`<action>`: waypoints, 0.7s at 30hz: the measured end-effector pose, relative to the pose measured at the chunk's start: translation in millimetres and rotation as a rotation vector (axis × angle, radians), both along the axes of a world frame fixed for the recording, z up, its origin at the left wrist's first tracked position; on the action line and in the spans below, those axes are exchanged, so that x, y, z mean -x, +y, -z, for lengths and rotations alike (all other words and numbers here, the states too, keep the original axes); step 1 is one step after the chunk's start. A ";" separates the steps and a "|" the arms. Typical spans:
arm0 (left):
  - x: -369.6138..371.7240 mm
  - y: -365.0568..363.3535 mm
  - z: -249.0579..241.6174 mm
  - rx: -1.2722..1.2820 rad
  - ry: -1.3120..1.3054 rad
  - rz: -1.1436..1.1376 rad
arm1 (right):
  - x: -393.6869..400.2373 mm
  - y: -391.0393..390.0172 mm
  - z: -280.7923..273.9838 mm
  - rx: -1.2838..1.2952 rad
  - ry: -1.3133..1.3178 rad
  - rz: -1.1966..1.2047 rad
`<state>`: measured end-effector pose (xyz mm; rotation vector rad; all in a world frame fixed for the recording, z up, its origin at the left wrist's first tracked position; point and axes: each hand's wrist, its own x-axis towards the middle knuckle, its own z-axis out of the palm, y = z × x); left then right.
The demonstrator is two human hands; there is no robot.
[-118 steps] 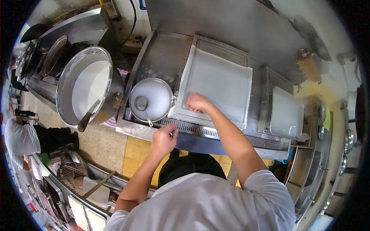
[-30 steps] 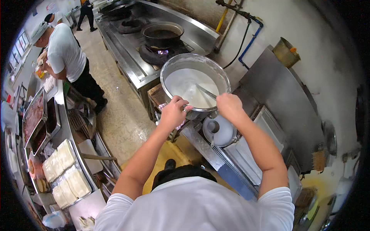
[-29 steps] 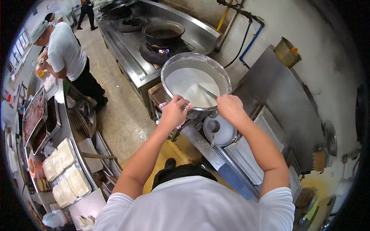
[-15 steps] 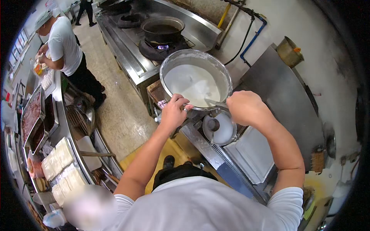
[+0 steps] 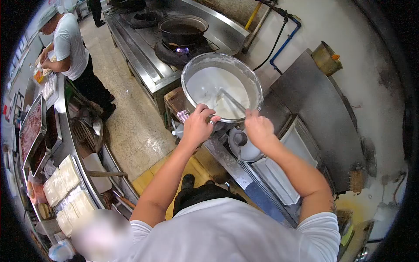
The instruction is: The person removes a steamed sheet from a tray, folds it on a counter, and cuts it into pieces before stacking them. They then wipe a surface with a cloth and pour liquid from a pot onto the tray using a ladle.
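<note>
At lg pot's (image 5: 187, 94) near rim, L hand (image 5: 200, 126) grips edge, R hand (image 5: 259, 127) clamps stirrer (image 5: 232, 100); open rm between.

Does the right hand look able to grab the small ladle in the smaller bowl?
Probably, once freed: the right hand grips the stirring tool, but the ladle is close by and nothing visible blocks the way.

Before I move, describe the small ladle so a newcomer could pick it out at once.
Find the big metal pot of white liquid, then the smaller round pan just below it in the view. The small ladle lies in that pan, its thin handle reaching the rim. Its dark round cup sets it apart from the long straight tool in the pot, which the right hand holds.
</note>
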<state>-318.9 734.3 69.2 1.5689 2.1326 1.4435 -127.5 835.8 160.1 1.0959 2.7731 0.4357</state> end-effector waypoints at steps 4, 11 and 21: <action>0.8 -0.9 2.4 -0.028 0.002 -0.005 | -19.1 27.7 -27.1 0.069 -0.174 -0.031; 1.2 -1.3 -3.2 -0.006 -0.042 -0.005 | 40.9 41.7 -129.3 0.508 -0.600 0.254; 4.3 1.1 1.2 -0.058 -0.003 0.015 | 38.7 20.6 -66.2 0.557 -0.223 0.063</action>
